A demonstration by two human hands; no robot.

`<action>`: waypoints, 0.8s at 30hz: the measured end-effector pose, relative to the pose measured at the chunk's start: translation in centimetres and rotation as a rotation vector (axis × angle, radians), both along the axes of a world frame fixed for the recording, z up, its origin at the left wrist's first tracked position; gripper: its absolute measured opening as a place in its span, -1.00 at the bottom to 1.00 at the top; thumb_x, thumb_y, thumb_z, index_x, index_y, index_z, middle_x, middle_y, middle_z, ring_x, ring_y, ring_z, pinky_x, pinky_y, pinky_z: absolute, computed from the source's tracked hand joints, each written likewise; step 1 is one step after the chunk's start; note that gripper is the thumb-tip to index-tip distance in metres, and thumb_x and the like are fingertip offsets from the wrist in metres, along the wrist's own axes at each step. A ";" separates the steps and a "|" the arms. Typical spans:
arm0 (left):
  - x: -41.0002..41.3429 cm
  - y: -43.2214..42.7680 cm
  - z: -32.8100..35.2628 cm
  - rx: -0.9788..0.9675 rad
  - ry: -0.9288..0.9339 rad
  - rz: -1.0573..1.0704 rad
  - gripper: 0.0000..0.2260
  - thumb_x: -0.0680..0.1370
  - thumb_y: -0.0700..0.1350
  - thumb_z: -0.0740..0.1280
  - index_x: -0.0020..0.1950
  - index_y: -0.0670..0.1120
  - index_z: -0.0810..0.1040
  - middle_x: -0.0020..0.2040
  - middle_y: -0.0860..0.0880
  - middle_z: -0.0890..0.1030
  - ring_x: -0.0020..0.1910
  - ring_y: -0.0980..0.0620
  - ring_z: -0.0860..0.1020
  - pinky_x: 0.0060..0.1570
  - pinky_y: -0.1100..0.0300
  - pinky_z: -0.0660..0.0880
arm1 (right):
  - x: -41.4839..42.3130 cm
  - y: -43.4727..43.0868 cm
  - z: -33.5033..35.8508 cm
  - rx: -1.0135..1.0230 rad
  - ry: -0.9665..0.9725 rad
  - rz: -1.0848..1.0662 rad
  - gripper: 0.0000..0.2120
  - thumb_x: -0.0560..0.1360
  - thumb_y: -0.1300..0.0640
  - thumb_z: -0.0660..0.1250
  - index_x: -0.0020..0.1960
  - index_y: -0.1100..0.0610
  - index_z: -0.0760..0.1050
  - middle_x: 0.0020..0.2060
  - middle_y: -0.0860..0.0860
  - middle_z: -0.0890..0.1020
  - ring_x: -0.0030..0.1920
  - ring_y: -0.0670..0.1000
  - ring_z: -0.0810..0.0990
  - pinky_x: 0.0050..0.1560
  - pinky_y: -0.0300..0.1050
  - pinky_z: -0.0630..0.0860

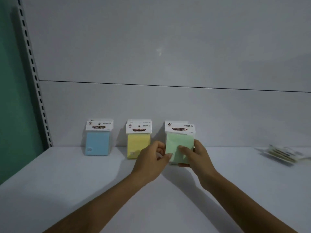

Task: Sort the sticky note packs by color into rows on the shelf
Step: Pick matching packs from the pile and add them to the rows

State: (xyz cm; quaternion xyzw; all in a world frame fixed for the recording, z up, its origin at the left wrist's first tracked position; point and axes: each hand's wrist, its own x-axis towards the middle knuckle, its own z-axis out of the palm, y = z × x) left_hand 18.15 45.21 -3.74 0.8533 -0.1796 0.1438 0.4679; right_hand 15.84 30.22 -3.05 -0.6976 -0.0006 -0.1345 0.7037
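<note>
Shelf point(67, 190), white, with grey back panel point(168, 106).
Green pack point(180, 145): upright, gripped by both hands. Right hand point(197, 158) clasps its right edge, thumb across the face, fingers behind. Left hand point(152, 161) pinches its lower left edge.
Yellow pack point(137, 142): upright, just left of the left fingers, partly hidden by them.
Blue pack point(98, 140): upright, further left, apart.
Loose packs point(282, 154): lying flat, well right of the right fingers; blurred.

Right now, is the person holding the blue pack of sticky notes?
No, both the left hand and the right hand grip the green pack; the blue pack stands untouched at the far left.
</note>
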 end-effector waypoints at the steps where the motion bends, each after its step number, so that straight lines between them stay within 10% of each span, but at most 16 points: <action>1: 0.4 -0.7 0.0 -0.009 0.013 -0.003 -0.88 0.46 -0.03 0.40 -0.07 0.02 0.49 -0.22 0.12 0.55 -0.27 0.13 0.50 -0.17 0.18 0.50 | 0.2 -0.9 -0.2 -0.073 0.008 -0.004 -0.77 0.54 0.18 0.28 0.18 0.07 0.38 0.07 0.02 0.58 -0.01 -0.01 0.60 -0.29 -0.14 0.62; 6: 1.6 -2.4 -1.1 0.090 0.038 0.055 -0.84 0.42 0.02 0.44 -0.18 0.06 0.46 -0.27 0.14 0.55 -0.28 0.13 0.54 -0.17 0.12 0.55 | 1.4 -4.3 -1.5 -0.651 0.021 -0.177 -0.67 0.47 -0.15 0.30 0.12 0.00 0.38 -0.07 -0.04 0.61 -0.13 0.00 0.61 -0.13 -0.01 0.57; 12: 3.1 -2.2 -2.1 0.103 0.079 0.064 -0.78 0.35 -0.01 0.51 -0.25 0.03 0.46 -0.31 0.11 0.56 -0.31 0.11 0.54 -0.19 0.13 0.56 | 2.5 -4.5 -2.9 -0.698 0.066 -0.230 -0.60 0.43 -0.16 0.35 0.06 0.04 0.28 -0.22 -0.11 0.51 -0.18 -0.04 0.54 -0.20 -0.08 0.48; 18: 3.8 -2.2 -4.1 0.179 -0.057 0.022 -0.55 0.47 0.04 0.37 0.32 -0.03 0.36 0.19 0.06 0.47 0.17 0.08 0.44 0.10 0.23 0.42 | 2.8 -4.3 -4.0 -0.717 0.008 -0.238 -0.37 0.36 -0.16 0.43 0.32 0.02 0.28 0.17 -0.02 0.47 0.16 -0.01 0.46 0.10 -0.04 0.48; 24: 3.9 -2.6 -4.5 0.385 -0.084 -0.065 -0.58 0.55 0.01 0.24 0.37 -0.07 0.29 0.20 -0.07 0.50 0.14 -0.08 0.47 0.10 0.04 0.45 | 2.9 -4.0 -4.0 -0.852 0.010 -0.105 -0.35 0.49 -0.13 0.30 0.45 0.02 0.09 0.28 -0.02 0.48 0.24 0.09 0.48 0.12 -0.12 0.38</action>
